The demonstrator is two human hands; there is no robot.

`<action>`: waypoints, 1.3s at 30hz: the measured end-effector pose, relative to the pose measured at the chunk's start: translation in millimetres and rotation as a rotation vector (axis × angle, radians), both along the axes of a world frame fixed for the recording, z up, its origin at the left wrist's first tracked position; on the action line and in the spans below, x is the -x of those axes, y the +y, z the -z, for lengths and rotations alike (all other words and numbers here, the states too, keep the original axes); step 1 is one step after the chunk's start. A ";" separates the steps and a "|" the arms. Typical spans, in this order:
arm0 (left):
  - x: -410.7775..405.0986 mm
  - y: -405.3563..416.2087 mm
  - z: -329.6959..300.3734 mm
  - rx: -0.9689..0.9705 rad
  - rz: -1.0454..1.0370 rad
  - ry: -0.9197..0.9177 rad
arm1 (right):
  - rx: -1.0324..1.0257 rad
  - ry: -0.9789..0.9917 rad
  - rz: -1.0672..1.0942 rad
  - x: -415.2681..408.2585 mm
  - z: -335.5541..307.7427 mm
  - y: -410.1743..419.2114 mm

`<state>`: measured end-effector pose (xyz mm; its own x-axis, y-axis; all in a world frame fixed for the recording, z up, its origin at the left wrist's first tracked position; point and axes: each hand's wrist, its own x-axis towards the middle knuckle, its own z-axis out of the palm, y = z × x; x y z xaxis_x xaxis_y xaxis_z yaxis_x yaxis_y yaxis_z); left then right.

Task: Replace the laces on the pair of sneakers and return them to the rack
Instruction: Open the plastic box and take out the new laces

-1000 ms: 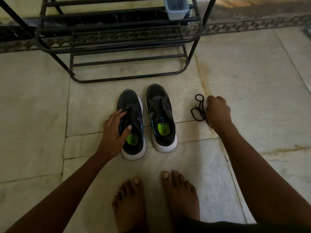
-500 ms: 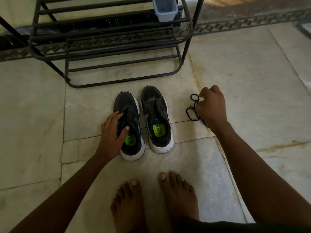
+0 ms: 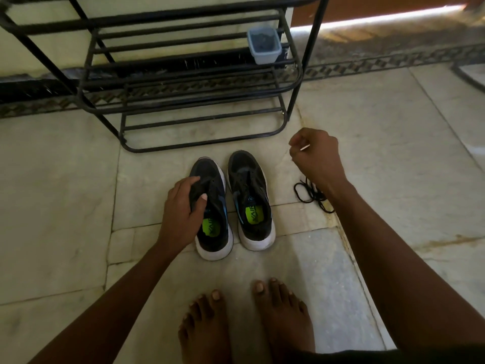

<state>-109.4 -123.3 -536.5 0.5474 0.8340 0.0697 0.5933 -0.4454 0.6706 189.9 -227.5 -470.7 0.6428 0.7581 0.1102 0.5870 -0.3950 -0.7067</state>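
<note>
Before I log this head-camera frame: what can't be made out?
- Black lace: part hidden under the right forearm.
- Right hand: pinches a lace tip; palm side faces away.
- Left sneaker: eyelets covered by the left hand.
- Rack: top cut off by the frame edge.
- Grey tub: contents too dark.

This looks like the entry area or hallway of a home. The floor [image 3: 380,158] is laid with large pale marble slabs, stained in places, edged by a dark patterned border strip [image 3: 393,63] running along the wall. A black metal shoe rack [image 3: 183,82] with tubular rails stands against that wall, with a small grey plastic container [image 3: 264,48] sitting on one of its shelves. A pair of dark sneakers [image 3: 231,203] rests on the floor just in front of the rack, and the person's bare feet [image 3: 244,321] stand on the marble, as one goes at home.
</note>
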 end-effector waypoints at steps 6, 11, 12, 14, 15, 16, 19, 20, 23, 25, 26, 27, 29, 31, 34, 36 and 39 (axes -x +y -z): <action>-47.6 34.5 -60.9 0.013 0.003 -0.168 | -0.194 0.143 -0.006 0.2 -47.6 39.5; -112.4 72.7 -115.8 -0.042 0.094 -0.246 | -0.305 0.025 0.053 -24.7 -72.1 82.3; -126.1 80.7 -125.3 -0.049 0.098 -0.242 | -0.315 -0.003 0.058 -30.9 -75.8 92.4; -152.4 95.3 -139.7 -0.039 0.106 -0.204 | -0.300 -0.049 0.071 -43.2 -77.7 111.7; -165.5 101.7 -145.5 -0.020 0.115 -0.176 | -0.283 -0.064 0.072 -48.9 -76.6 120.6; -179.0 108.0 -149.3 0.009 0.124 -0.143 | -0.256 -0.075 0.078 -55.7 -73.8 129.8; -214.2 125.2 -154.0 0.116 0.154 -0.053 | -0.159 -0.091 0.128 -76.5 -62.4 153.6; -224.1 129.1 -153.7 0.143 0.164 -0.038 | -0.149 -0.096 0.134 -82.5 -59.4 159.7; -244.9 137.9 -148.2 0.195 0.210 0.011 | -0.143 -0.102 0.071 -94.0 -50.0 177.1; -253.8 141.5 -144.8 0.218 0.223 0.040 | -0.102 -0.111 0.053 -99.3 -46.8 186.2; -257.9 142.4 -143.4 0.229 0.226 0.047 | -0.078 -0.109 0.055 -103.3 -44.7 190.8; -262.6 144.0 -142.8 0.231 0.229 0.048 | -0.069 -0.103 0.062 -108.8 -42.8 195.5; -270.0 146.0 -143.3 0.215 0.216 0.037 | -0.058 -0.080 0.085 -116.3 -42.5 200.1; -270.7 145.6 -145.0 0.190 0.195 0.019 | -0.069 -0.072 0.113 -118.8 -43.5 200.7; -258.5 139.4 -144.3 0.165 0.182 -0.038 | -0.121 -0.041 0.162 -110.4 -45.9 195.4; -242.5 126.8 -141.1 0.143 0.170 -0.102 | -0.163 -0.043 0.162 -95.9 -49.2 182.0; -212.7 103.3 -133.0 0.148 0.155 -0.304 | -0.232 0.010 0.149 -61.0 -59.9 146.7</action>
